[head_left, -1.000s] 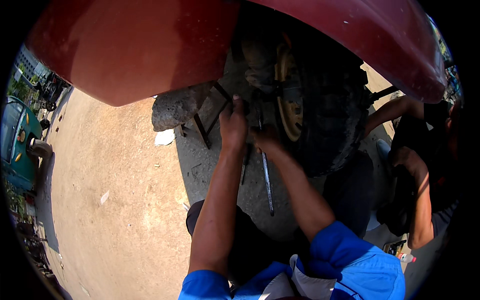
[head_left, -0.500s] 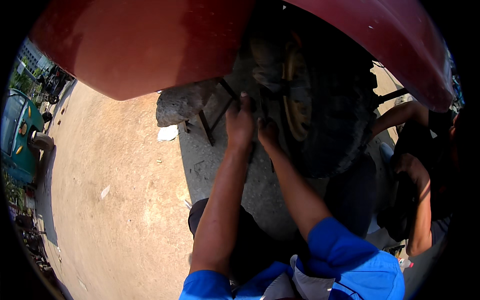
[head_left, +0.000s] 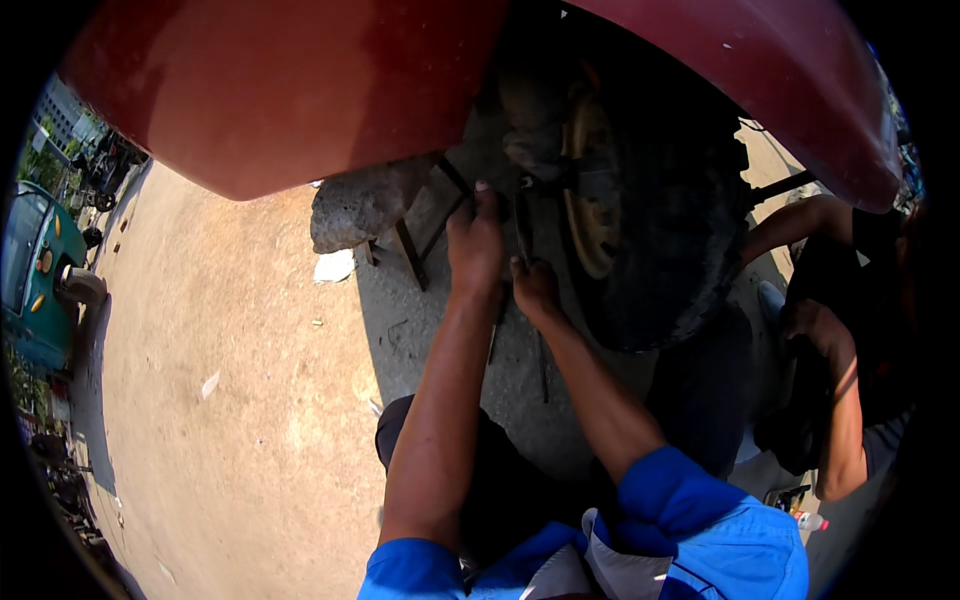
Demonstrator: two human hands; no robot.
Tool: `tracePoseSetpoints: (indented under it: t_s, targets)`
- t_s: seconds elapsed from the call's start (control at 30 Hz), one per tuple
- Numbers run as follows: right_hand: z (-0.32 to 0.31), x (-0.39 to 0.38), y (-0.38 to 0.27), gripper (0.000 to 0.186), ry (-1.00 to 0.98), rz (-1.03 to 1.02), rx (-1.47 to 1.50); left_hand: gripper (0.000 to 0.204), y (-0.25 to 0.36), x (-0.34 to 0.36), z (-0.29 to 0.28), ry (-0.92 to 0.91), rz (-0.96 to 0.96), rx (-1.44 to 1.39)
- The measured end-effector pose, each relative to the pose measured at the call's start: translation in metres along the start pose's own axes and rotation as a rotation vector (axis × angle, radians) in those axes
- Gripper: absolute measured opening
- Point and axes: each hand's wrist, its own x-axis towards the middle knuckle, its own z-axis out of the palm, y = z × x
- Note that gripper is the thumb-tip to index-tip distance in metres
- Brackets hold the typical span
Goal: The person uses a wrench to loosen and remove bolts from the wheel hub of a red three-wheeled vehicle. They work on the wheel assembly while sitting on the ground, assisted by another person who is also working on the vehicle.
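My left hand [head_left: 475, 245] is closed, thumb upward, around a dark rod [head_left: 495, 335] whose lower end shows beneath the fist. Just right of it and a little nearer, my right hand [head_left: 537, 285] grips a long dark wrench-like tool [head_left: 522, 215]. That tool's upper end lies near the inner side of the wheel, and its thin shaft runs down below the hand. Deep shadow hides finer detail of both tools. The big black tyre [head_left: 690, 240] with a yellowish rim [head_left: 582, 235] stands right of my hands, under a red body panel [head_left: 800, 90].
Another red panel [head_left: 290, 90] overhangs at upper left. Below it a rough stone block [head_left: 360, 208] rests by a metal stand [head_left: 409, 255]. At right a person's arm [head_left: 845, 400] shows beside the tyre, above a plastic bottle [head_left: 808, 521]. A teal vehicle [head_left: 45, 280] stands far left.
My right hand has come slightly down and toward me with the wrench-like tool, and more of its upper end and lower shaft now shows. My left hand has barely shifted.
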Motion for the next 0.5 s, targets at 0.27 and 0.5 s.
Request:
tracePoseSetpoints:
  t_s: [0.27, 0.5]
  targets:
    - [-0.029, -0.002, -0.021, 0.047, -0.082, -0.056, 0.126, 0.047, -0.009, 0.005, 0.005, -0.001, -0.005, 0.009]
    - [-0.041, -0.002, -0.045, 0.039, -0.153, 0.058, 0.383, 0.046, -0.006, 0.004, 0.003, -0.009, -0.003, -0.001]
